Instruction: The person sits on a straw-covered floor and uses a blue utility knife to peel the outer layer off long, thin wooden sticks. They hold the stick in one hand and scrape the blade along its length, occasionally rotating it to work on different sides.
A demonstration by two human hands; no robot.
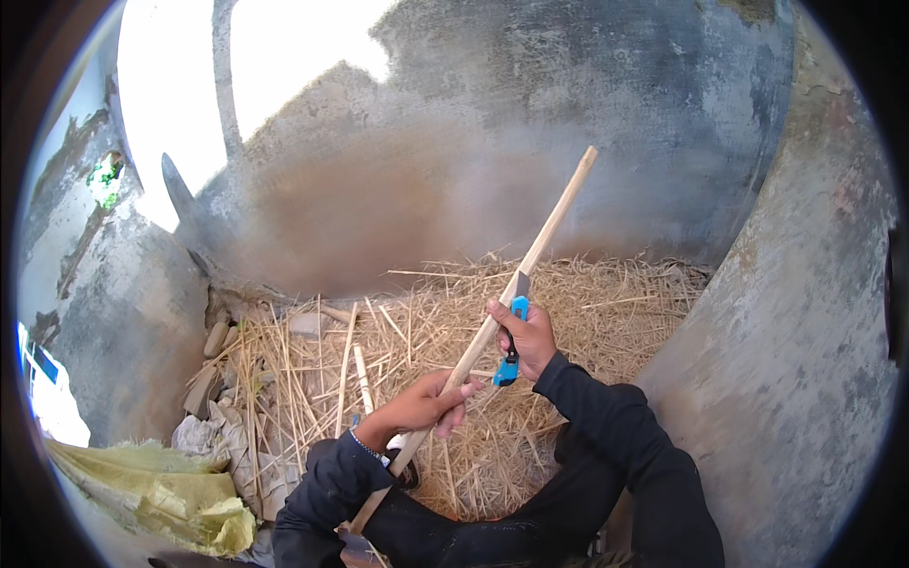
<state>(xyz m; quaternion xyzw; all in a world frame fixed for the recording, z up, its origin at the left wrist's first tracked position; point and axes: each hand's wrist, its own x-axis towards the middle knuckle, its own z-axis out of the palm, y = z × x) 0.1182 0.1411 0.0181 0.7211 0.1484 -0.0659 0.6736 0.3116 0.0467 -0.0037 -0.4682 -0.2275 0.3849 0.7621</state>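
Note:
A long pale wooden stick (559,210) slants from my lap up toward the far wall. My left hand (425,406) is closed round its lower half, with the thumb on top. In my right hand (526,338) is a blue and black utility knife (507,367), gripped with the fingers wrapped round its handle. The knife's grey blade (523,284) lies against the stick, a little above my right thumb. The stick's lower end passes beside my left forearm and is partly hidden by the sleeve.
Straw and thin shavings (606,312) cover the ground ahead. Loose sticks (347,364) lie at the left near crumpled cloth (237,431) and a yellowish sack (156,492). Concrete walls (568,123) stand ahead and close on the right (776,379). My dark-clothed legs (454,544) are below.

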